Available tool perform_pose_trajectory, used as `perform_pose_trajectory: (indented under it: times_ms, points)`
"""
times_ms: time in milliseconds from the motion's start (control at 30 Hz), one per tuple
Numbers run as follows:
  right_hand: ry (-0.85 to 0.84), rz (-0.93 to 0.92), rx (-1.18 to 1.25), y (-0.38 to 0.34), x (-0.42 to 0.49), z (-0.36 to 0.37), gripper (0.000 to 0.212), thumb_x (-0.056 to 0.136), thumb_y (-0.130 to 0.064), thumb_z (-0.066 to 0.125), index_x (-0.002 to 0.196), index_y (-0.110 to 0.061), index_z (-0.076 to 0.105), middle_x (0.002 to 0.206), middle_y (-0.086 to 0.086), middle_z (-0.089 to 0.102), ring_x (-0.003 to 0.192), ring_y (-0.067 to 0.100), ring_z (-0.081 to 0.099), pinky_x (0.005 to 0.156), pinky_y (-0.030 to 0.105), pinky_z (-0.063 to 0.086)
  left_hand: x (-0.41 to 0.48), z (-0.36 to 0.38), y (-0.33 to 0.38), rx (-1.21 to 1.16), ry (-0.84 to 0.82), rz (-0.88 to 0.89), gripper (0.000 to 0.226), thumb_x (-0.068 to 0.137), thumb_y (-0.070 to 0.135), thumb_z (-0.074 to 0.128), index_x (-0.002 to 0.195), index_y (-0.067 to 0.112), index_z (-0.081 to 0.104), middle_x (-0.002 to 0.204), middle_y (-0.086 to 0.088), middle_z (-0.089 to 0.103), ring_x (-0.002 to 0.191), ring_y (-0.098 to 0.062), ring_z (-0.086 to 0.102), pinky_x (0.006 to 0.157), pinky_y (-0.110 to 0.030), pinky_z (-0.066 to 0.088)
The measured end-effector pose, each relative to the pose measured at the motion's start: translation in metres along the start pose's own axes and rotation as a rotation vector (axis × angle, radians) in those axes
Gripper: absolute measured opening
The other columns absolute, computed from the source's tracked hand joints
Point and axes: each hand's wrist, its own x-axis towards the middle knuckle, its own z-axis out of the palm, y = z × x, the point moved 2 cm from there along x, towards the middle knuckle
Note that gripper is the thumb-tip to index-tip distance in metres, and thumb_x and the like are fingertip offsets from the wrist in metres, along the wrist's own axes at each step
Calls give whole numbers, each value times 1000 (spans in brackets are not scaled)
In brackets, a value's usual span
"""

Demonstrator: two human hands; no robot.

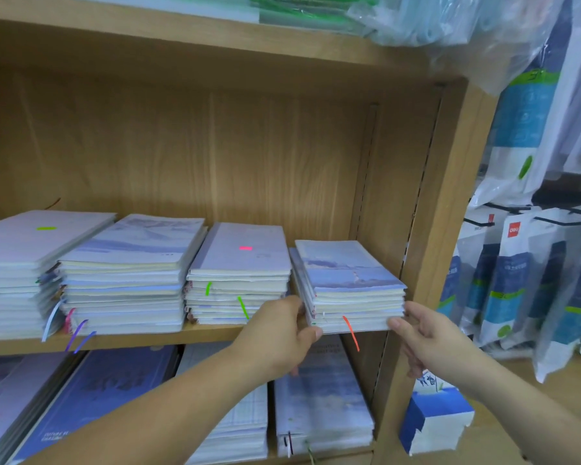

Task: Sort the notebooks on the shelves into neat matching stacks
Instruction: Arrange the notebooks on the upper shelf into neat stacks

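On the middle wooden shelf board (148, 337), three stacks of pale blue-and-white paper notebooks (125, 280) stand sorted at the left. At the right end I grasp the fourth stack (353, 286) by its near corners with my left hand (279, 333) and right hand (423, 337). It overhangs the near edge, a little twisted. I judge this shelf almost done, while the blue notebooks on the lower shelf (322, 397) look uneven.

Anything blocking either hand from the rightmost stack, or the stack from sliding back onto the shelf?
Nothing visible. Left hand and right hand hold the stack at its front corners; it overhangs the shelf edge, side wall close on its right.
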Motion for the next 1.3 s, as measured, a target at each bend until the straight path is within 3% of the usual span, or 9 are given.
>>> perform_pose_trajectory:
  times_ms: [67,167,367,500,600,700,933,1133,1300]
  points:
    - [-88,-12,-81,0,2,-3,20,106,-35,50,124,-43,53,55,5,59,52,26,62,64,47,56,3,-1,1,128,8,34,27,98,44,62,102,22,48,80,7,63,78,-21,69,67,-30,49]
    - [-158,-14,-124,-2,3,-7,24,106,-34,49,126,-49,51,56,7,61,55,29,66,68,47,58,8,3,0,229,-32,52,32,102,46,54,112,17,44,103,-8,69,79,-27,66,76,-40,55]
    - [-76,-34,-126,-3,8,-11,27,104,-27,55,127,-42,60,60,11,51,47,22,51,60,47,62,11,8,1,135,-95,82,23,105,35,52,96,25,33,80,-6,62,58,-18,54,70,-41,54]
    - [-38,-24,-154,-3,7,-7,24,104,-31,55,125,-43,59,56,5,54,45,19,54,53,32,55,10,8,-6,97,-40,95,24,103,38,55,95,26,36,75,1,59,62,-18,56,69,-39,51]
    - [-7,-31,-65,-8,4,-9,24,100,-25,64,122,-35,66,53,9,55,48,24,58,56,37,54,5,4,-10,120,92,102,27,96,46,62,94,25,46,73,7,54,79,-23,63,64,-33,40]
    - [25,-12,79,-13,0,-11,26,96,-23,70,119,-34,70,58,12,58,54,30,61,56,37,58,2,4,-8,132,148,108,33,94,50,63,81,27,44,70,8,52,73,-19,56,60,-31,31]
    - [46,-19,-48,-13,4,-12,11,100,-26,63,107,-29,72,58,10,65,49,24,64,56,29,55,13,15,-8,24,70,54,28,101,44,55,86,22,46,81,-7,65,69,-25,66,73,-44,55]
    - [52,11,-133,-20,4,-19,17,95,-36,70,107,-25,72,60,15,64,50,18,60,53,29,52,8,7,-9,106,101,71,31,98,50,56,80,28,44,70,2,59,70,-20,59,63,-34,43]
    - [224,-57,-335,-42,12,-20,49,76,-55,82,114,-29,64,88,-16,71,82,2,67,70,22,52,14,-1,1,128,77,70,32,99,51,55,100,21,45,91,-3,68,78,-27,65,65,-30,43]
